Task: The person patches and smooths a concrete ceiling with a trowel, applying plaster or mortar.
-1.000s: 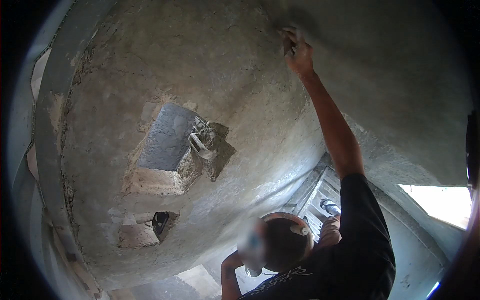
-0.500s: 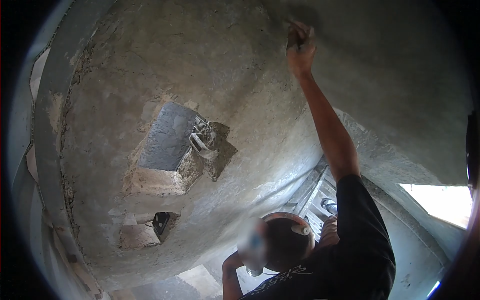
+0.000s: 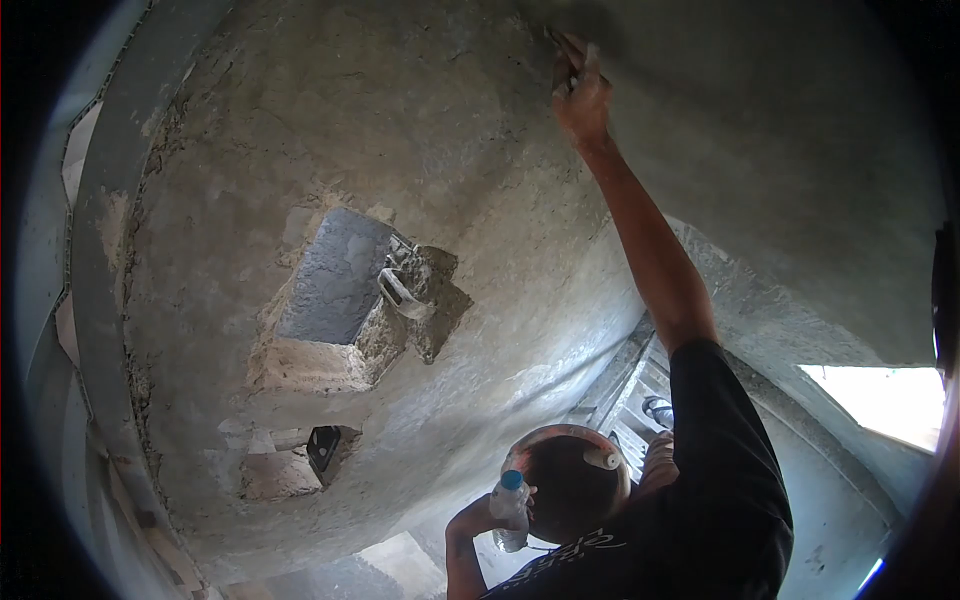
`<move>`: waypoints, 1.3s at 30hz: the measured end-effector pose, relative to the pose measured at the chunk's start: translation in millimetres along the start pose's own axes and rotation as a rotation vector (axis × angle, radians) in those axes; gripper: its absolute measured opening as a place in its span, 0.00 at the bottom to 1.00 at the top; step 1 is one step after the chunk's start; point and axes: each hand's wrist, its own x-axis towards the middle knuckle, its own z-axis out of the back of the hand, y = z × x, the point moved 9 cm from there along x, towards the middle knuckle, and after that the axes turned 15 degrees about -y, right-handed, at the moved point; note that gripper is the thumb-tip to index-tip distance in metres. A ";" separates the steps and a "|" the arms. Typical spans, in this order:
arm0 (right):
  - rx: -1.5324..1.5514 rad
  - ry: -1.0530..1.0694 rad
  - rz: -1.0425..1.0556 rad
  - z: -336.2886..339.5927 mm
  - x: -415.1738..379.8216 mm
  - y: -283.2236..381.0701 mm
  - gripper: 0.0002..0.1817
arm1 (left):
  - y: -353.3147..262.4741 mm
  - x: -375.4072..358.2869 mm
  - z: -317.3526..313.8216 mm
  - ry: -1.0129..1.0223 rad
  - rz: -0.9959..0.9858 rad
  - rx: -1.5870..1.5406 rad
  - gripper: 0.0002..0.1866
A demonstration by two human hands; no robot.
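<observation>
Honestly, can't tell how the wearer's hands are, they're out of frame. Co-worker (image 3: 680, 535) grips a capped bottle (image 3: 510, 515) by their head; their raised hand (image 3: 583, 100) is half-curled at the rough wall (image 3: 480, 160). Black sleeve (image 3: 725, 430) partly blocks the ladder (image 3: 628, 395).

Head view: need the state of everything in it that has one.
Bottle: blue cap on, held near the worker's head; fill level unclear.
Lower hand: closed around the bottle.
Raised hand: up by the wall, fingers bent; grip contents unclear.
Wall: rough, patchy.
Large recess: uncovered, broken edges.
Small recess: uncovered, dark piece inside.
Headband: worn.
</observation>
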 end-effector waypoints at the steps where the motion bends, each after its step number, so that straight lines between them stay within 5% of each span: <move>1: 0.018 0.030 0.013 -3.3 3.1 3.4 0.28 | 0.0 -1.3 -0.2 -0.001 0.003 -0.001 0.41; 8: -0.126 0.168 -0.090 8.3 -14.3 -6.8 0.27 | 5.2 -0.3 -1.0 0.012 -0.027 -0.044 0.42; 10: 0.295 0.016 -0.814 29.2 -39.7 -43.5 0.19 | 8.7 0.2 -1.5 0.016 -0.023 -0.058 0.42; 11: 0.287 0.019 -0.816 41.1 -43.1 -37.6 0.19 | 9.9 1.9 0.9 0.021 -0.038 -0.047 0.42; 13: 0.723 -0.030 -1.244 51.8 -65.6 -25.9 0.17 | 8.0 2.5 0.1 0.031 -0.051 -0.048 0.42; 17: 0.741 -0.011 -1.341 95.9 -86.9 -3.8 0.17 | 6.2 -2.4 0.6 0.000 -0.051 -0.114 0.42; 20: 0.654 0.101 -1.429 130.9 -124.8 7.5 0.18 | 23.0 0.4 6.1 -0.043 0.140 -0.343 0.42; 23: 0.505 0.299 -1.549 181.5 -199.0 52.1 0.16 | 57.0 -9.7 31.3 -0.188 0.037 -0.113 0.35; 25: 0.336 0.669 -1.548 196.5 -242.3 89.0 0.13 | 55.9 -20.3 46.5 -0.424 -0.003 -0.092 0.32; 27: 0.238 0.983 -1.671 224.4 -296.6 134.5 0.11 | 49.3 -34.1 50.6 -0.413 -0.126 -0.321 0.32; 29: -0.016 1.564 -1.466 255.4 -343.1 177.0 0.09 | 41.1 -48.4 60.2 -0.537 -0.251 -0.294 0.31; 31: 0.108 1.646 -1.021 255.8 -350.2 219.2 0.07 | 38.7 -56.5 61.2 -0.553 -0.292 -0.287 0.30; 32: 0.109 1.660 -1.031 264.5 -368.3 227.9 0.07 | 47.3 -62.0 65.9 -0.577 -0.275 -0.283 0.30; 34: -0.098 2.033 -0.553 290.9 -410.7 243.0 0.08 | 52.4 -71.7 63.1 -0.606 -0.270 -0.268 0.29; 39: -0.069 2.084 -0.339 292.5 -464.9 277.5 0.10 | 81.0 -90.4 65.6 -0.668 -0.244 -0.250 0.30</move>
